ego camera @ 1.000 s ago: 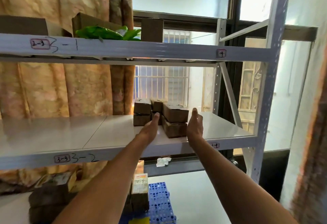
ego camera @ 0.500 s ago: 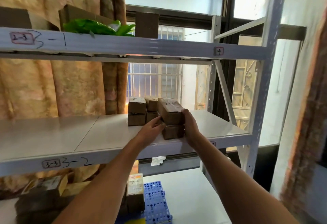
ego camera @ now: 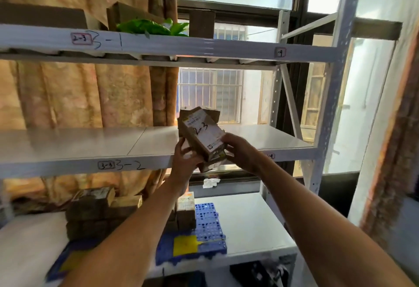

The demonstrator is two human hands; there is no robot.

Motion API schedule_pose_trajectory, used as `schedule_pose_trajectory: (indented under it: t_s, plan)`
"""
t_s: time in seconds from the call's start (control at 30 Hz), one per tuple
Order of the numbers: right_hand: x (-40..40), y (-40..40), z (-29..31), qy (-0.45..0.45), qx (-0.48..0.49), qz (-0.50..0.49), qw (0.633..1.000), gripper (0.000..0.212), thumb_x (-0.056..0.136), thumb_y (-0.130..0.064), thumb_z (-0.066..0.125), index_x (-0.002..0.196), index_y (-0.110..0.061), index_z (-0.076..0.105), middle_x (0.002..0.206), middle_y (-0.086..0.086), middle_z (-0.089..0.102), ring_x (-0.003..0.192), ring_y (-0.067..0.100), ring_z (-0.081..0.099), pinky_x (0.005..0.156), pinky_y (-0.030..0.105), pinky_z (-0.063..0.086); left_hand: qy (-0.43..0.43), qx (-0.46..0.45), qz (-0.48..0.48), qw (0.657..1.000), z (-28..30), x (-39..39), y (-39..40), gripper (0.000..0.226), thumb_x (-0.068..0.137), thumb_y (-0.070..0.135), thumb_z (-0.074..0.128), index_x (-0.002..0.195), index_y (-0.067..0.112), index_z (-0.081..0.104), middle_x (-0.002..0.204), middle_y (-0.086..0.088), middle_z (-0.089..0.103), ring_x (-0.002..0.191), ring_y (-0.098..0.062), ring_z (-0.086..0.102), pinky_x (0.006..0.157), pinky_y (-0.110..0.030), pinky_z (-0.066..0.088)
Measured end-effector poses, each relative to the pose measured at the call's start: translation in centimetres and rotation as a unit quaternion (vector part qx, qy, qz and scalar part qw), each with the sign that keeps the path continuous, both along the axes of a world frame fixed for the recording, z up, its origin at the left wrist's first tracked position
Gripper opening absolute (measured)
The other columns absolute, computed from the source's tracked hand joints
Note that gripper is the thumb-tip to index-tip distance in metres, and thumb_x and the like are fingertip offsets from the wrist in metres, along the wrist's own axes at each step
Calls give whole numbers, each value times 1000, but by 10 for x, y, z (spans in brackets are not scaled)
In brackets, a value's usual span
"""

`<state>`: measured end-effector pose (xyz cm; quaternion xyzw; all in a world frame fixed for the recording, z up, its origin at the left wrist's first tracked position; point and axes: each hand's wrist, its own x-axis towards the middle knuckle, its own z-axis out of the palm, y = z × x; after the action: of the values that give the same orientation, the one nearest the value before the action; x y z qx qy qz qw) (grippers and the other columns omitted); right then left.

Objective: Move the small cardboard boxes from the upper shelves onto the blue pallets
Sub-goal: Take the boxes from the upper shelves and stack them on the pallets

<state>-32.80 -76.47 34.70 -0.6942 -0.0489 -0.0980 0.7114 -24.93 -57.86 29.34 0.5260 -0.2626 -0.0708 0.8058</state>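
Item: stack of small cardboard boxes (ego camera: 202,134), two at least, held in the air just in front of the middle shelf (ego camera: 90,143), tilted, the labelled top face marked "2-3" turned toward the camera. Long axis runs from upper left down to lower right.

Holders: left hand (ego camera: 184,162) at the lower left of the stack, fingers curled under and against its near side; right hand (ego camera: 241,152) at the lower right end, fingers wrapped round that corner. Both grip firmly; the stack is clamped between them. The lower box (ego camera: 212,164) is mostly hidden behind the hands, so its exact seating under the top one cannot be told.

Remaining stock: further boxes (ego camera: 212,114) stand on the middle shelf directly behind the held stack. The top shelf (ego camera: 204,47) carries larger cartons and a green bag (ego camera: 149,28).

Destination: blue pallet (ego camera: 208,230) on the lower shelf (ego camera: 254,225), below and slightly left of the hands, already bearing stacked boxes (ego camera: 186,210) at its left part; a yellow tag (ego camera: 184,244) lies on its near edge.

Governing relation: the pallet lies straight down from the held stack, with the left hand nearer to it. The carry is likely a lowering, and the tilt should be levelled so the top box does not slide off.
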Motion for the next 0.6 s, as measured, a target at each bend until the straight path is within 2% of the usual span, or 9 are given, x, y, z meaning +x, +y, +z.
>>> schedule_pose_trajectory:
  t_s: [0.1,0.2,0.33,0.43,0.5,0.57,0.6]
  plan:
    - [-12,13,-14,38,-23,31,999,36,95,-26,62,125,-6,62,129,17,63,118,27,62,93,35,55,1,3,-29,1000,-24,-15,17,68,76,11,76,134,39,53,127,-4,69,113,-26,68,85,-51,58]
    - [-18,19,-36,69,-39,69,994,50,93,-29,66,135,-5,57,132,19,62,121,30,61,100,38,54,27,23,-50,998,-51,-23,34,69,80,4,71,136,37,50,126,-9,70,116,-28,67,89,-55,55]
    - [-17,24,-67,137,-24,120,983,38,90,-23,71,126,-13,66,118,12,69,108,23,66,92,32,57,76,99,-76,989,-91,-21,56,61,73,9,73,128,30,57,121,-10,72,110,-30,70,90,-55,56]
    - [-14,28,-103,213,-3,124,969,32,89,-15,71,120,-13,69,114,11,74,102,19,71,96,33,58,152,133,-89,975,-130,-11,73,53,76,6,68,126,23,60,118,-13,73,107,-31,71,99,-56,52]
    - [-9,33,-131,255,-5,120,960,34,88,-13,70,122,-9,68,113,11,75,101,19,70,101,34,55,188,140,-89,968,-155,-2,85,37,85,5,63,114,26,72,117,-12,74,105,-28,72,92,-50,55]
    - [-6,38,-157,293,3,99,951,42,89,-13,69,130,-3,64,116,12,75,103,20,70,98,31,57,226,139,-58,962,-174,6,97,30,87,8,62,103,28,78,110,-10,76,96,-22,75,76,-41,59]
    - [-4,40,-170,311,13,89,946,45,91,-13,68,133,0,61,121,14,74,106,22,70,97,30,58,246,138,-38,959,-182,12,103,28,87,9,63,104,25,78,107,-10,77,91,-21,76,67,-36,59]
